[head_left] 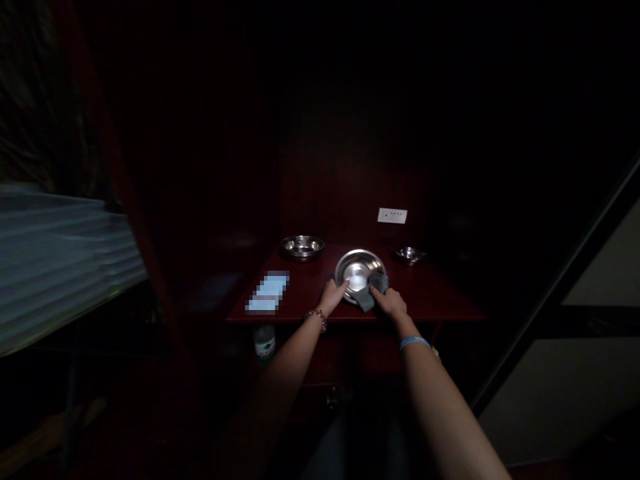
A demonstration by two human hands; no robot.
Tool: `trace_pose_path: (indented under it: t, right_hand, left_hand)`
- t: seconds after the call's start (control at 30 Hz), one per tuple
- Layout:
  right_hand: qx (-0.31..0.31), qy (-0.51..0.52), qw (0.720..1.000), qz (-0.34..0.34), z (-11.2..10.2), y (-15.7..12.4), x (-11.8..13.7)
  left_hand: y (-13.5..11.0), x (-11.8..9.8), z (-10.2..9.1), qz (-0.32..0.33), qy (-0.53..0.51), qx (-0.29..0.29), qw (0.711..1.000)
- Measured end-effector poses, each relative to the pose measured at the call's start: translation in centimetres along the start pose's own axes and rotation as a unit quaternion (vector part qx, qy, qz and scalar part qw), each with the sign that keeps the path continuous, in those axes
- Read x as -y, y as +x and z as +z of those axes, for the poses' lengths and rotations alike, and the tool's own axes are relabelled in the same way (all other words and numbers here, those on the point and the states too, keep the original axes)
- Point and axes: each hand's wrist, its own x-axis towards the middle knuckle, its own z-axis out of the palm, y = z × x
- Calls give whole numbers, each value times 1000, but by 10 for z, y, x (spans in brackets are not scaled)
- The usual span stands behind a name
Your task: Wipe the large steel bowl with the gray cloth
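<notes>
A shiny metal bowl (356,268) is tilted toward me over the front of the dark red table. My left hand (332,296) grips its left rim, with the thumb on the inside and the other fingers hidden behind. On the bowl's lower right, my right hand (391,302) holds a grey cloth (367,299) against the rim and inner wall. That hand's thumb presses on the cloth, and its remaining fingers are mostly out of sight.
A metal bowl (302,249) stands at the back left of the table (445,300), and a smaller metal dish (410,255) at the back right. A blurred-out bright rectangle (269,291) lies front left. Below it is a bottle (265,344). A white socket panel (393,215) is on the back wall.
</notes>
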Motion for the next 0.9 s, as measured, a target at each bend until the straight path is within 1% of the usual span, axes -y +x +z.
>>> trace_pose_path:
  t: [0.1, 0.33, 0.5, 0.67, 0.9]
  right_hand:
    - [-3, 0, 1000, 1, 0, 0, 0]
    - [-17, 3, 1000, -6, 1, -1, 1]
    - [-22, 12, 1000, -2, 0, -2, 0]
    - [-19, 21, 1000, 3, 0, 0, -1]
    - [-35, 107, 994, 19, 6, 10, -6]
  left_hand:
    - [1, 0, 1, 2, -18, 7, 1000]
    - [4, 3, 3, -15, -27, -5, 1000]
    - [4, 4, 3, 6, -25, 5, 1000]
    - [3, 3, 3, 9, -14, 4, 1000]
    - [5, 7, 5, 13, -22, 8, 1000]
